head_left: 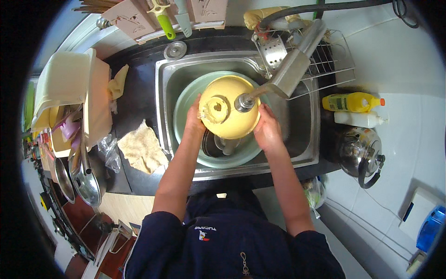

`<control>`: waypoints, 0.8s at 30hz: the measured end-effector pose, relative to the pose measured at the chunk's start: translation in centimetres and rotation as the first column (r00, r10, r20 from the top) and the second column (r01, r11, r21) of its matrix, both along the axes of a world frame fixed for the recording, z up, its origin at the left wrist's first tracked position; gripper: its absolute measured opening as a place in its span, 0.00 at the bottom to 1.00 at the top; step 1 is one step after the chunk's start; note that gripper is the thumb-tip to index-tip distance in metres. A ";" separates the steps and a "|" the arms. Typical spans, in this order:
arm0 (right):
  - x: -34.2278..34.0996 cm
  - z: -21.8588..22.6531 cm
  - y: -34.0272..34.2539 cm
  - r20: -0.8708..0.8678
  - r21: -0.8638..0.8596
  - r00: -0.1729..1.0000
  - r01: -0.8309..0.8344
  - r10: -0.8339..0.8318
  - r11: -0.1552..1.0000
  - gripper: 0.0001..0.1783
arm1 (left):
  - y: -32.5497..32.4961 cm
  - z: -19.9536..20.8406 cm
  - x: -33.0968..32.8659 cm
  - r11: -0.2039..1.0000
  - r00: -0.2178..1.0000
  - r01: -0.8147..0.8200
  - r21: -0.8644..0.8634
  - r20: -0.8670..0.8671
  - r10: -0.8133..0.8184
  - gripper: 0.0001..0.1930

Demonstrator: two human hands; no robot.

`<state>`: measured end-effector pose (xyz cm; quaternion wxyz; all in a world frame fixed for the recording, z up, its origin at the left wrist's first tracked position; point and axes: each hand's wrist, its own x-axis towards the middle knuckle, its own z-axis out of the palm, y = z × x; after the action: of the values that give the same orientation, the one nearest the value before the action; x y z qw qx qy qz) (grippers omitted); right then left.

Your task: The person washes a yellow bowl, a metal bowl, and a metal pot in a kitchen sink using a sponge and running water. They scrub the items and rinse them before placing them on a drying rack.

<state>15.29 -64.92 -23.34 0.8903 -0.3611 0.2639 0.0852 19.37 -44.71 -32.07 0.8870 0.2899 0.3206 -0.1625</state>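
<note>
A domed yellow bowl (225,123) is held between my two hands, its outside turned up and a rough-edged ring standing on it. My left hand (194,117) is closed on its left edge. On the opposite edge, my right hand (268,124) grips it, fingers partly hidden underneath. The metal faucet (260,93) reaches over the bowl, its spout end just above or against it; I cannot tell whether they touch. Below is a pale green basin (182,100) in the steel sink (163,83). Dark-rimmed dishes (211,145) lie inside the basin, mostly covered by the bowl.
A wire rack (332,65) stands behind the sink's right side. Yellow and white bottles (353,102) lie near a kettle (360,149) at the right. A beige cloth (143,146), a drain strainer (175,50) and a cream container (100,93) with utensils are on the left.
</note>
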 end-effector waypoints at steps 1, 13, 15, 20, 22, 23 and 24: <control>1.0 0.0 0.2 0.006 0.050 1.000 -0.006 0.006 0.999 0.16 | 0.5 -0.4 0.1 1.000 1.000 -0.002 0.029 0.011 0.002 0.20; -4.3 -7.2 -4.0 -0.385 0.115 0.914 -0.091 0.128 0.989 0.22 | 0.7 6.8 -6.1 0.932 0.933 0.352 0.086 0.041 -0.356 0.12; -4.5 -7.7 -4.1 -0.427 0.072 0.897 -0.086 0.109 0.994 0.23 | 1.0 6.2 -7.1 0.925 0.925 0.379 0.029 0.033 -0.380 0.13; -2.0 -6.3 -4.6 -0.268 0.167 0.952 -0.109 0.151 0.980 0.22 | 0.1 3.7 -4.6 0.975 0.974 0.199 0.103 0.089 -0.208 0.18; -0.7 -5.6 -4.5 -0.131 0.196 0.979 -0.126 0.153 0.973 0.21 | 0.3 2.4 -2.7 0.983 0.982 0.179 0.042 0.052 -0.181 0.19; 0.0 -4.7 -4.1 -0.061 0.211 0.986 -0.136 0.152 0.968 0.21 | 0.3 2.3 -1.7 0.986 0.985 0.168 0.014 0.033 -0.168 0.20; 0.6 -3.9 -3.3 -0.024 0.226 0.989 -0.136 0.145 0.965 0.20 | 0.4 2.3 -0.9 0.991 0.991 0.129 0.043 -0.046 -0.127 0.20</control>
<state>15.92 -68.23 -27.28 0.9114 -0.2747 0.2444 0.1846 18.42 -44.31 -29.73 0.8608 0.3267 0.3239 -0.2176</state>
